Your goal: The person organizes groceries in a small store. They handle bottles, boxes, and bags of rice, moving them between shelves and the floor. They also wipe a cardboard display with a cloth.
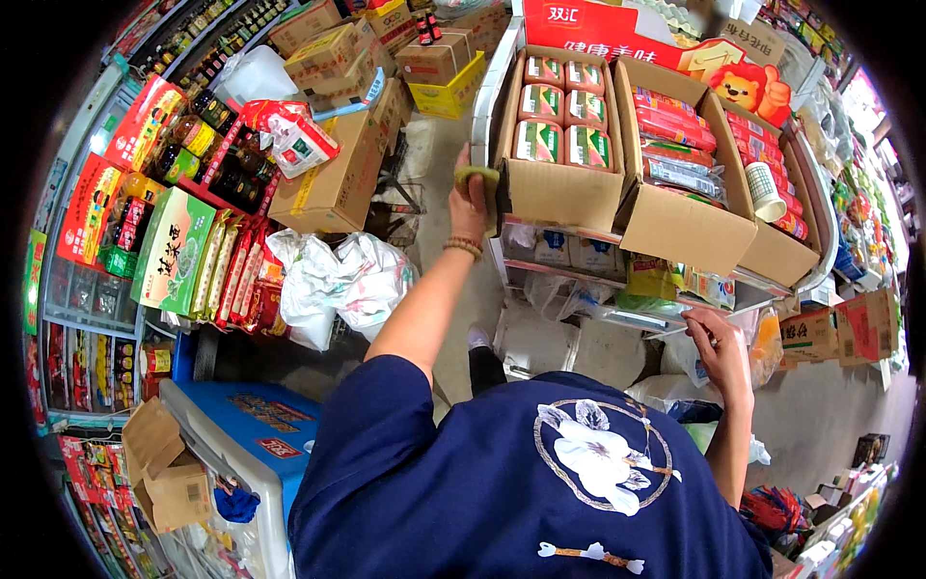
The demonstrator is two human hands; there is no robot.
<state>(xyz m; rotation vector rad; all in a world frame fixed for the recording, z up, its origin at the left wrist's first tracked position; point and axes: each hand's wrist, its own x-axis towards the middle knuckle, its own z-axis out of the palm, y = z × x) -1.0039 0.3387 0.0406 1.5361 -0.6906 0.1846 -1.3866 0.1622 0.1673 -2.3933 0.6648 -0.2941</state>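
Note:
My left hand (466,206), with a beaded bracelet at the wrist, holds a yellow-green sponge or cloth (480,176) against the left side of a metal display rack (483,119). Near the rack's lower front edge, my right hand (716,347) has loosely bent fingers and nothing visible in it. On top of the rack stand open cardboard boxes. One box (564,184) contains several packaged blocks with green-and-white labels (539,141); the middle box (687,224) has red-wrapped sausages (673,130). A paper cup (763,189) lies in the right box (778,250).
At left are white plastic bags (369,279), a large carton (336,170), a green noodle box (173,253) and bottles (239,177). A blue-topped chest freezer (253,412) stands near my left side. Cartons (864,326) and bags (765,347) are at right.

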